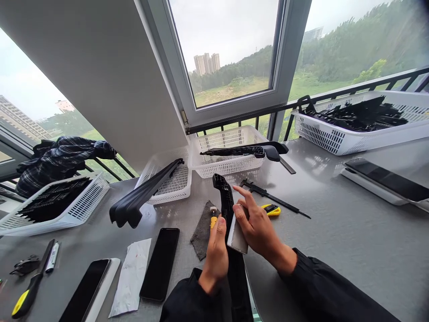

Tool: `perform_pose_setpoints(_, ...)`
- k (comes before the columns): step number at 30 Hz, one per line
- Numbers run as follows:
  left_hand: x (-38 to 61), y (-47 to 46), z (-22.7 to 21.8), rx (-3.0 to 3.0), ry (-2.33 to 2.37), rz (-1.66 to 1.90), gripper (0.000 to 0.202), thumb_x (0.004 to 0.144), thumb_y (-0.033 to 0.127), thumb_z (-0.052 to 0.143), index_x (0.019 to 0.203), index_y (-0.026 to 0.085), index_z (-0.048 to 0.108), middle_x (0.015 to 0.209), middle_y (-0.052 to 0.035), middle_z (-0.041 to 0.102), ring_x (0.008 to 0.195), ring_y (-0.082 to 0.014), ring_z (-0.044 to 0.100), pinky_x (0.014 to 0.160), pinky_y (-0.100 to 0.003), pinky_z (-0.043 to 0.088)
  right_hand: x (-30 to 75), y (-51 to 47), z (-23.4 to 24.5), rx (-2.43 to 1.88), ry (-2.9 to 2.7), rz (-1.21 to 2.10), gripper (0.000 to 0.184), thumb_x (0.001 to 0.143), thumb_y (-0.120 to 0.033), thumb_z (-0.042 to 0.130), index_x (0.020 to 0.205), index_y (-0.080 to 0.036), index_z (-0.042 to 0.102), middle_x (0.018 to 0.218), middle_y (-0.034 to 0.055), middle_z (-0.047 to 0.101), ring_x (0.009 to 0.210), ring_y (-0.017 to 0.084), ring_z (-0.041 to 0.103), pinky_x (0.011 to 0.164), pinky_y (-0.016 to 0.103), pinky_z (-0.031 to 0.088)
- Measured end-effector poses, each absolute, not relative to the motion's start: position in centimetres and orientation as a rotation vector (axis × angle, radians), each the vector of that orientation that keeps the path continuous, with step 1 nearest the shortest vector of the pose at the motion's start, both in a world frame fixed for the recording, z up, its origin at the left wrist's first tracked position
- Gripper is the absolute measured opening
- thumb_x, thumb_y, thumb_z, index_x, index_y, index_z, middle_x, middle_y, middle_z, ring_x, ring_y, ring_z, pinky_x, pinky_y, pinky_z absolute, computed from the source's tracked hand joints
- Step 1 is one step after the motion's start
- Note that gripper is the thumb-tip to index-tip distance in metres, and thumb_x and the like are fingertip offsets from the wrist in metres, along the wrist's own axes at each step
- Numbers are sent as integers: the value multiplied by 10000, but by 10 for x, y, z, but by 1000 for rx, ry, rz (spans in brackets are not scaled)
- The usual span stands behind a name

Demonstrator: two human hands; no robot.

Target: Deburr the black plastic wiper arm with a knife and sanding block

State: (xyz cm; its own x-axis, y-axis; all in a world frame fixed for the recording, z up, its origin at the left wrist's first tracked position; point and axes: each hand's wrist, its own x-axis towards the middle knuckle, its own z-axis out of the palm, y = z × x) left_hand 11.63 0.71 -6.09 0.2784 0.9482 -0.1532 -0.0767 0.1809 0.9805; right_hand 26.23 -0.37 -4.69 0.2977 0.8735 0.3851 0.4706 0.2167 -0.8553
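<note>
My left hand (216,255) is closed around a long black plastic part (225,190), whose curved, ribbed end points away from me. My right hand (257,226) grips a flat silver-grey bar (237,239) against the part's right side, with the index finger stretched towards the ribbed end. Just beyond my left thumb, a small yellow-handled tool (213,217) with a white tip shows over a dark grey cloth (200,232); its lower end is hidden. A yellow utility knife (274,210) and a black caliper (275,198) lie to the right of my right hand.
White baskets with black parts stand along the window: one basket (221,169) straight ahead, another (174,193) left of it, a third (90,203) far left, a fourth (338,141) at right. Phones (160,264), a white paper packet (132,277) and a yellow-black tool (28,290) lie left.
</note>
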Motion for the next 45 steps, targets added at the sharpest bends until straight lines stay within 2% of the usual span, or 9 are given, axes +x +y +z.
perform_pose_setpoints(3,117,7,-59,1111,1012,934,804,907,847,636,1371,205,771,1533,-142,691,1581,-397,467,1356,-528,291,259,-5,-47,-1428,-1343,435,486,1101,-355,416,1551,-186,488,768,-39,608,627,171,571,675,301,453)
perform_pose_setpoints(7,121,1,-51,1186,921,906,851,916,873,588,1409,200,756,1565,-141,668,1601,-385,442,1367,-494,281,268,-3,-43,-1443,-1293,454,506,1082,-361,437,1548,-171,494,721,-59,569,594,166,543,653,298,435)
perform_pose_setpoints(16,121,-13,-65,1265,880,791,714,1017,733,576,1464,195,723,1621,-141,621,1631,-357,411,1379,-499,250,292,7,-41,-1408,-908,398,474,1051,-461,496,1423,-172,545,655,-93,469,533,143,381,539,284,326)
perform_pose_setpoints(19,119,-13,-70,1259,969,815,723,1005,704,620,1502,184,689,1649,-151,590,1638,-355,398,1384,-488,239,288,8,-45,-1432,-915,413,456,1058,-467,483,1399,-175,560,647,-88,474,538,152,408,534,289,327)
perform_pose_setpoints(24,121,-10,-60,1360,941,872,741,1023,734,549,1473,167,703,1609,-172,624,1602,-382,447,1378,-513,242,279,8,-51,-1474,-1005,473,390,1060,-423,463,1355,-204,593,635,-78,475,544,172,457,540,302,332)
perform_pose_setpoints(29,122,-11,-60,1381,937,800,716,1042,681,563,1522,161,672,1605,-175,628,1618,-380,423,1363,-483,274,285,10,-53,-1441,-927,455,388,1076,-449,469,1353,-202,586,659,-76,466,540,167,417,534,303,330)
perform_pose_setpoints(36,122,-11,-62,1333,979,860,740,1036,733,530,1517,189,678,1628,-147,612,1611,-370,436,1364,-504,283,280,14,-61,-1422,-945,509,358,1065,-439,442,1250,-206,642,761,-28,530,646,190,499,599,314,418)
perform_pose_setpoints(41,126,-12,-50,1299,870,856,752,1039,769,477,1450,188,717,1551,-154,674,1523,-360,540,1308,-455,376,275,9,-61,-1353,-940,641,361,1097,-464,425,1264,-219,632,725,-36,530,615,193,499,564,304,419)
perform_pose_setpoints(45,127,-7,-46,1295,890,842,776,979,834,519,1355,194,747,1440,-144,737,1404,-370,624,1231,-460,453,264,2,-58,-1409,-1060,559,378,1114,-421,392,1337,-218,620,785,-15,596,682,204,557,653,323,447)
